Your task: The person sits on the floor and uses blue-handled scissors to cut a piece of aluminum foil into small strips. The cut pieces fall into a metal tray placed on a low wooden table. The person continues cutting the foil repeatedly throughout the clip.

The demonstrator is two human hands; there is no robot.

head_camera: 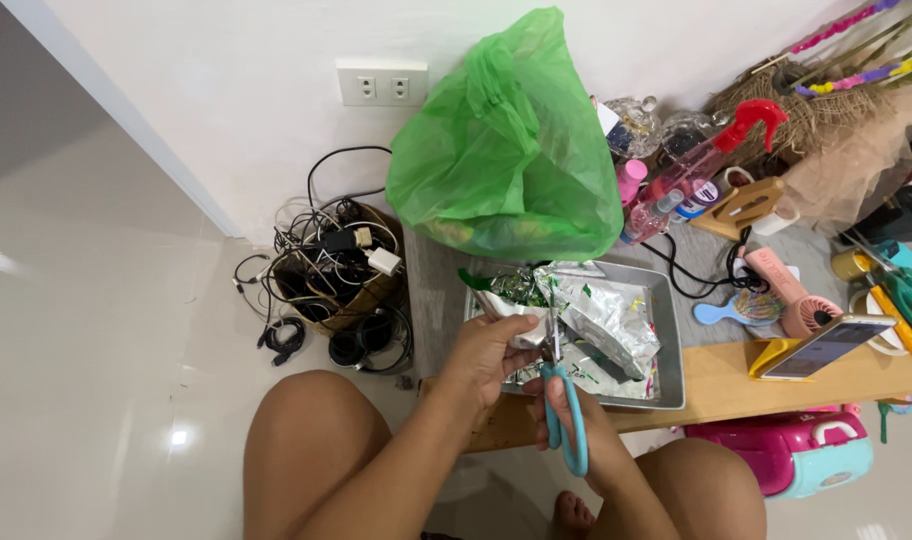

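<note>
My left hand (488, 352) grips a crumpled silver foil wrapper (604, 318) with green print at its left end, over a grey metal tray (670, 340). My right hand (576, 425) holds teal-handled scissors (566, 410), blades pointing up into the foil beside my left thumb. More foil pieces lie in the tray under the wrapper. The tray rests on a low wooden board (721, 385) in front of my bare knees.
A bulging green plastic bag (506, 150) stands behind the tray against the white wall. A box of tangled cables (336, 275) sits at left on the floor. Spray bottle (711, 160), pink fan (791, 295), phone on a yellow stand (826, 345), pink-teal toy case (796, 455) crowd the right.
</note>
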